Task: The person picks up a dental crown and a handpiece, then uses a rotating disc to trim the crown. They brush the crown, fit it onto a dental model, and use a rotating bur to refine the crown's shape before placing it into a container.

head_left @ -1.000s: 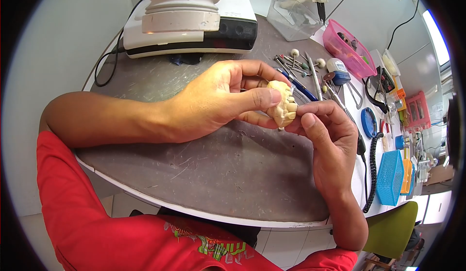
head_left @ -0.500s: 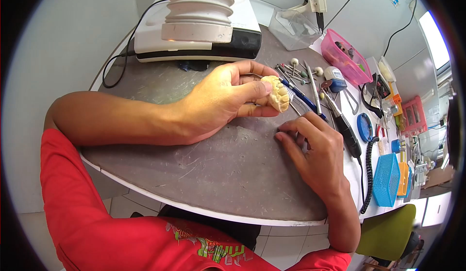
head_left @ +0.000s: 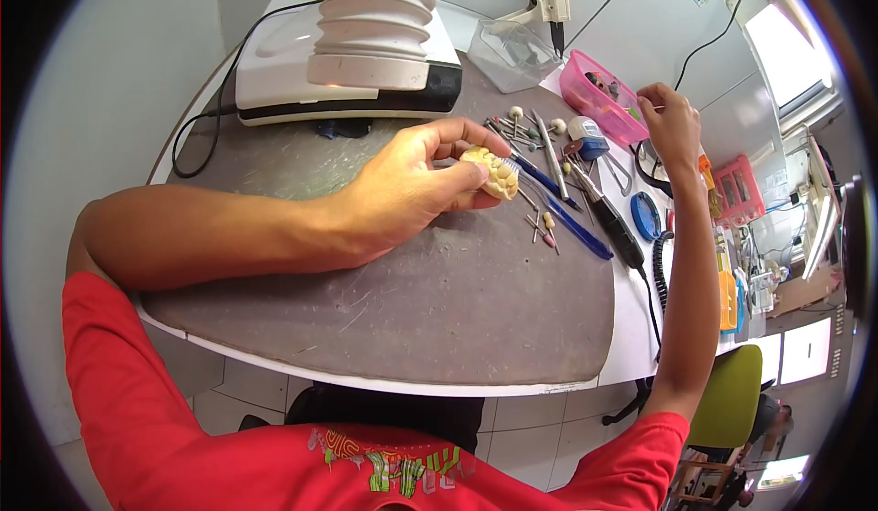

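Note:
My left hand [head_left: 412, 177] pinches a yellowish dental cast [head_left: 498, 178] with a row of teeth, between thumb and fingers above the grey bench mat. My right hand [head_left: 674, 125] is raised at the right edge of the pink basket [head_left: 585, 99], its fingers loosely bent and nothing visible in them. Small items lie in the basket. Below and left of it are several rotary burs [head_left: 521, 131], a blue pen-like tool [head_left: 578, 227], a silver tool [head_left: 551, 156] and a black-handled handpiece [head_left: 615, 229].
A white machine [head_left: 283, 72] stands at the back beneath a ribbed suction hose [head_left: 377, 35]. A clear plastic container [head_left: 512, 58] sits near the wall. On the right are a blue-and-white bottle [head_left: 590, 138], a blue ring-shaped lid [head_left: 646, 215] and a green chair [head_left: 727, 397].
My right hand has gone from the mat beside the cast up and right to the pink basket, uncovering small burs and a blue tool. The cast has turned slightly in my left hand.

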The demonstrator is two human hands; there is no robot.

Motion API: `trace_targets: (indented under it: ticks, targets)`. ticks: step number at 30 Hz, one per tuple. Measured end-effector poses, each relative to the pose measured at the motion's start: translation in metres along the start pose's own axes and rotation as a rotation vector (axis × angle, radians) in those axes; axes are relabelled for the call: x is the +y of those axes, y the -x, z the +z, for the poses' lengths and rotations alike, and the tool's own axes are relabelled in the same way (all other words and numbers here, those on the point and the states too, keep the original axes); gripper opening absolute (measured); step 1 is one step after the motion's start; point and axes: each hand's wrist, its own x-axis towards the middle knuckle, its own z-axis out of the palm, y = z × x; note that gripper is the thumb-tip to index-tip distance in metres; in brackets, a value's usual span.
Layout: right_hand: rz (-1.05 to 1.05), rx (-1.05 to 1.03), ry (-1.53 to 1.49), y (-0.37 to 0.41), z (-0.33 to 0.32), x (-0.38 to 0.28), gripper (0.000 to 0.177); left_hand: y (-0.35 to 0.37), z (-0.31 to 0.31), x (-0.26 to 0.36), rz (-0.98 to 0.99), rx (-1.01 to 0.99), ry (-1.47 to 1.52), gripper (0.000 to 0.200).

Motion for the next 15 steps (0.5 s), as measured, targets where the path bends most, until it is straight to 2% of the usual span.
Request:
trace_targets:
  ticks: [11,14,15]
  targets:
    - [0.011,-0.129,0.142,-0.021,0.033,0.012,0.019,0.000,0.002,0.002,-0.008,0.006,0.033,0.027]
    - [0.014,-0.127,0.198,-0.020,0.034,0.015,0.020,0.000,0.002,0.001,0.001,0.021,0.025,0.026]
    - [-0.040,-0.036,0.190,-0.017,0.034,0.014,0.021,0.001,0.002,0.002,0.002,0.022,0.022,0.026]
